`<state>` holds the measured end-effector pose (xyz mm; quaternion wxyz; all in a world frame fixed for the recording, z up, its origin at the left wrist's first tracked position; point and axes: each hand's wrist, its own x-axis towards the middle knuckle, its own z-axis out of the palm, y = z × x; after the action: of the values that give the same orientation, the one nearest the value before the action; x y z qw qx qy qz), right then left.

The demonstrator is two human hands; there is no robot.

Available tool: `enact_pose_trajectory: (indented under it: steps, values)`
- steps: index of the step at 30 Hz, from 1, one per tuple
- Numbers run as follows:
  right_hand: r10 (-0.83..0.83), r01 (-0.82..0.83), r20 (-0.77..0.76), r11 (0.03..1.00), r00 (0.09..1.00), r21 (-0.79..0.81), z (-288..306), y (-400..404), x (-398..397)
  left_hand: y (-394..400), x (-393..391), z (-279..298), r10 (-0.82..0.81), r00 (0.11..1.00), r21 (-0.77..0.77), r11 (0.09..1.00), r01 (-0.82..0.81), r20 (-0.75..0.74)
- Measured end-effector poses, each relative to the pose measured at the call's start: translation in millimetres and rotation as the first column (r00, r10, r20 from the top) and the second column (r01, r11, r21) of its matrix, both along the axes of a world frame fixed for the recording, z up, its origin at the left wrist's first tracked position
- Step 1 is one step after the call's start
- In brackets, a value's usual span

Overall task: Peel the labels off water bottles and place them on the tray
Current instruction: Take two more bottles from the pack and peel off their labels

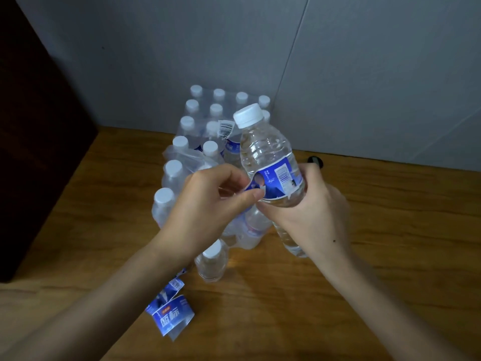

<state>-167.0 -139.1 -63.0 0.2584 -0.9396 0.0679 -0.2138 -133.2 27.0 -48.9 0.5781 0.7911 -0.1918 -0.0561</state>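
While the right hand (pixel 307 217) wraps around the lower body of a capped bottle (pixel 270 162) and tilts it up off the table (pixel 390 243), the left hand (pixel 208 201) pinches a loosened edge of the blue label (pixel 279 182) between thumb and forefinger, so the bottle is braced against the pull and the seam faces the peeling fingers. The label is partly lifted at its left end but otherwise wraps the bottle; peeling looks to be in its early part. Behind the hands stands a shrink-wrapped pack of bottles (pixel 187 142), its plastic torn open on the near side, which keeps the supply within easy reach. One bare bottle (pixel 212 263) stands just in front of the pack, and removed labels (pixel 170 311) lie curled on the wood beside the left forearm. No tray can be seen here. The table is warm brown wood with visible grain; it meets a plain grey wall (pixel 286 48), a dark panel (pixel 33 126) rises at the left, and the light is dim.
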Motion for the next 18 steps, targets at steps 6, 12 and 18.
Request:
enact_pose_trajectory:
  steps: [6, 12, 18]
  values:
    - [-0.016, 0.016, -0.004, 0.996, 1.0, -0.084, -1.9, -0.2, 3.4, 1.5, -4.3, -2.6, -0.034, 0.991, 0.039, 0.999, 0.029, 0.131]
    - [-0.058, 0.051, -0.044, 0.988, 0.997, -0.145, -9.6, -1.2, 7.0, -0.6, -11.5, 3.8, -0.174, 0.978, -0.064, 0.981, 0.182, 0.115]
    - [-0.021, 0.027, 0.027, 0.969, 0.999, -0.247, -9.7, 0.3, 6.8, -0.4, -14.4, 6.0, -0.119, 0.993, -0.229, 0.966, 0.118, 0.007]
